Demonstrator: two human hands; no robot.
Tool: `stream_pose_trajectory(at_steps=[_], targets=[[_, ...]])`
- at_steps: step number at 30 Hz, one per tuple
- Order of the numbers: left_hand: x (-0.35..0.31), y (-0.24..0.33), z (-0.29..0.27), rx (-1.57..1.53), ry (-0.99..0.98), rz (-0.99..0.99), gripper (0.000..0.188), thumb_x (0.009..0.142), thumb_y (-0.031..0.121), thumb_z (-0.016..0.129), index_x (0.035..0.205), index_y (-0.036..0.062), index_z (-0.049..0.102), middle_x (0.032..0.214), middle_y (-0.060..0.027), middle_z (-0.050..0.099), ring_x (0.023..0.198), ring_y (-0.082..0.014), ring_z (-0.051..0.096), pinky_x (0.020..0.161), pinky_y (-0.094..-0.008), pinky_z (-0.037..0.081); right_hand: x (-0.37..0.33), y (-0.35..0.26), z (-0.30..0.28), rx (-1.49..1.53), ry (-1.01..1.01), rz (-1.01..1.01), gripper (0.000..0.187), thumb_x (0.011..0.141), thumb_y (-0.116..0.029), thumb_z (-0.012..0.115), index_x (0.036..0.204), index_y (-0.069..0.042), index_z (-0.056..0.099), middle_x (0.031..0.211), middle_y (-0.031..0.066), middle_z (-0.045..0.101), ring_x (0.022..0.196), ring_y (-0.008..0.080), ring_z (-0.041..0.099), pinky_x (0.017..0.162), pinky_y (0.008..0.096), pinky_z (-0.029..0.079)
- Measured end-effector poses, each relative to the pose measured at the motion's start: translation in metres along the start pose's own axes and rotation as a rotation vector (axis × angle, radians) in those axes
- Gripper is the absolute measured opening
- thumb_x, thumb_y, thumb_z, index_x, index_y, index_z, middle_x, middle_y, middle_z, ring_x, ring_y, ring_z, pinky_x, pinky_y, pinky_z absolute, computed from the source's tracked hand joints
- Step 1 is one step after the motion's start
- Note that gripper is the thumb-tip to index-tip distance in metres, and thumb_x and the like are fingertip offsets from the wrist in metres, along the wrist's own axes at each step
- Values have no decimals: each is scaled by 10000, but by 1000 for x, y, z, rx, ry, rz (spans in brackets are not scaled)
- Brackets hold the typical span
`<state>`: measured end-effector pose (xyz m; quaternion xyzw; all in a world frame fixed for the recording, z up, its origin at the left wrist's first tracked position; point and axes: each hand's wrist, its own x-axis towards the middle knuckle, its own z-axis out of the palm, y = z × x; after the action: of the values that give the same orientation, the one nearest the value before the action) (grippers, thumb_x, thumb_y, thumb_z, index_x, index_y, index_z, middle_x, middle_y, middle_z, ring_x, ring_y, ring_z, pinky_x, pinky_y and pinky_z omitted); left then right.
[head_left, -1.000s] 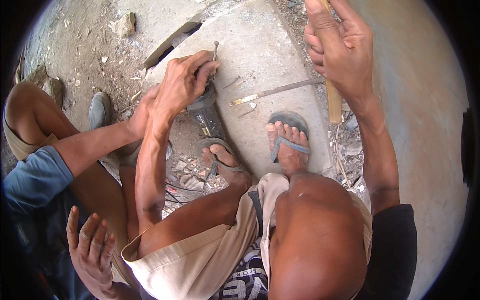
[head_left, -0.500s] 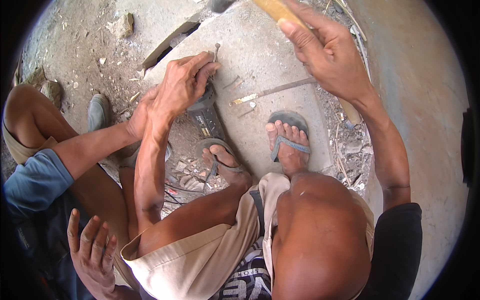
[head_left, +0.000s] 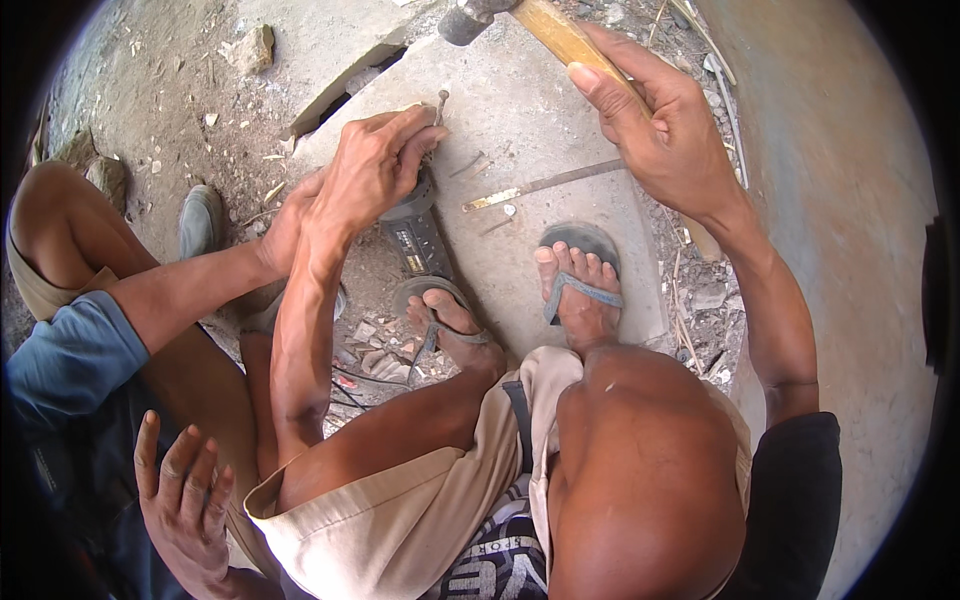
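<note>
My left hand (head_left: 380, 165) pinches a thin, round-headed metal pin like a nail or bolt (head_left: 441, 106), which stands up past the fingertips; its lower end is hidden. In my right hand (head_left: 670, 135) is a hammer (head_left: 572, 42), gripped by its wooden handle, with the dark metal head beyond the pin at the top edge. A dark power tool, like an angle grinder (head_left: 418, 240), lies partly under my left hand. Another person's hand (head_left: 290, 225) reaches in beside my left wrist, and that person's other hand (head_left: 187, 500) is spread at lower left.
Under my sandalled feet is a concrete slab (head_left: 600, 130). On it lie a narrow flat metal strip (head_left: 540, 184) and small nail-like pieces (head_left: 497, 227). Rubble (head_left: 375, 355) and a cable are by my left foot. A rock (head_left: 250, 50) sits at far left; a wall-like surface (head_left: 830, 180) rises at right.
The hammer has come slightly lower and to the right, so more of its head shows. My left hand keeps its pinch on the pin, and the other person's hands stay nearly still.
</note>
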<state>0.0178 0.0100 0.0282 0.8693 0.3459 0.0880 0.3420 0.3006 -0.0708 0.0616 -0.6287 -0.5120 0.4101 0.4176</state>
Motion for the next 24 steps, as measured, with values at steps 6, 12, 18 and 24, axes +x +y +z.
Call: stream_pose_trajectory(at_steps=[6,12,18,24], targets=[[-2,-4,-1,1,20,17,115,916,27,724,1028,31,751,867,-133,736,680,-319,702,633,-389,539,14,-41,-30,573,-53,-35,439,1092,-136,580,1494,29,521,779,-37,558,611,21,452,542,202,363],[-2,0,0,-1,-35,-78,112,927,34,712,1031,30,755,858,-135,733,676,-300,705,640,-383,545,-6,31,10,-98,-74,-265,446,1061,-214,650,1453,-10,596,813,7,661,615,48,542,581,201,479],[-3,-4,0,-6,-3,-1,183,918,27,725,1099,4,716,841,-172,742,707,-338,726,617,-419,560,21,-1,-6,189,17,-90,453,1087,-165,599,1500,6,523,738,-46,546,568,13,442,502,192,363],[3,5,-1,-18,13,-17,98,927,25,719,1016,8,755,790,-142,715,625,-259,692,587,-375,521,8,13,-5,143,-57,-237,437,1082,-181,605,1481,-9,562,777,-12,625,597,28,502,548,196,427]])
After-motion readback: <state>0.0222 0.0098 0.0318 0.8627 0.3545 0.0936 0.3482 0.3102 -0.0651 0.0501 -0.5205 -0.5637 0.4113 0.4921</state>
